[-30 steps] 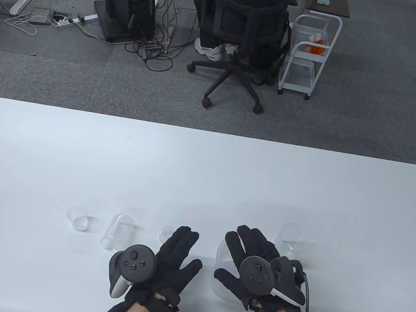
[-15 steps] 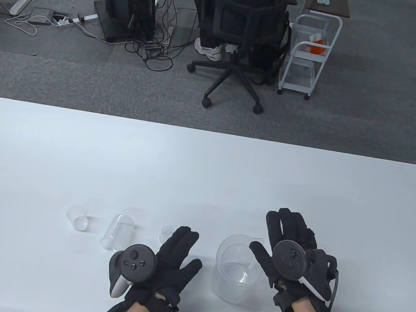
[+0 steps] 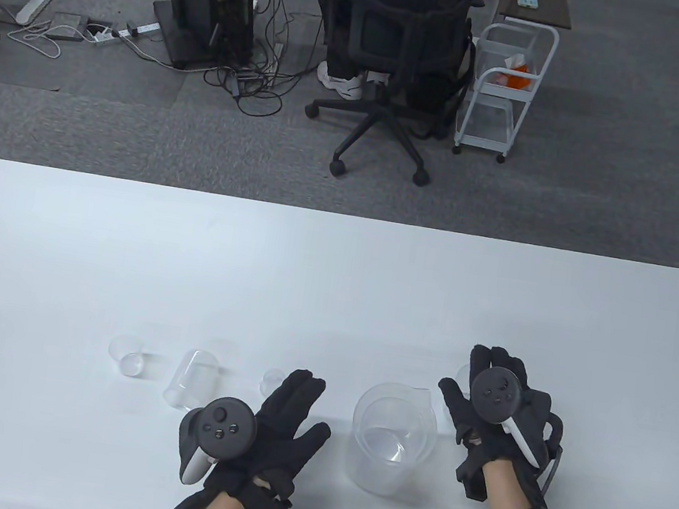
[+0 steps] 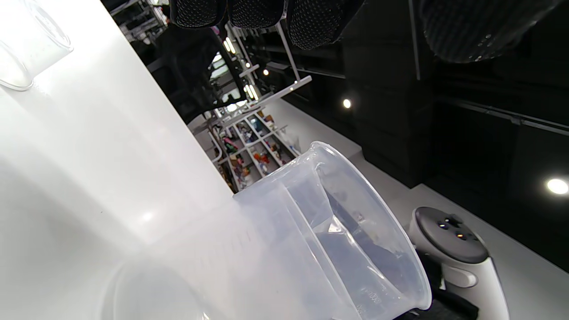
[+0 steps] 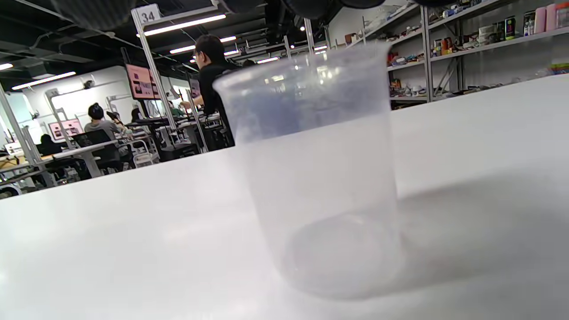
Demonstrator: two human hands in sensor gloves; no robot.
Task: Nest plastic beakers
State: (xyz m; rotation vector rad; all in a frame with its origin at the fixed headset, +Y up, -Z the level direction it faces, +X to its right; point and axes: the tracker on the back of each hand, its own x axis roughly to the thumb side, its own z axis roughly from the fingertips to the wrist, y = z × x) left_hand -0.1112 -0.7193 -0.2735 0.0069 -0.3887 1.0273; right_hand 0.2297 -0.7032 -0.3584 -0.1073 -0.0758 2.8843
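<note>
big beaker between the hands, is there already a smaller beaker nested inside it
No: in the table view the big beaker stands upright and open with only its own clear bottom showing, and the smaller beakers stand or lie apart on the table.

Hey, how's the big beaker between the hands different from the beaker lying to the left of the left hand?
The large beaker stands upright, mouth up; the tipped beaker lies on its side. The large beaker is clearly wider, and it has a pour spout on its far rim, while no spout shows on the tipped beaker. Both are clear plastic, empty, and rest on the white table with neither hand on them.
</note>
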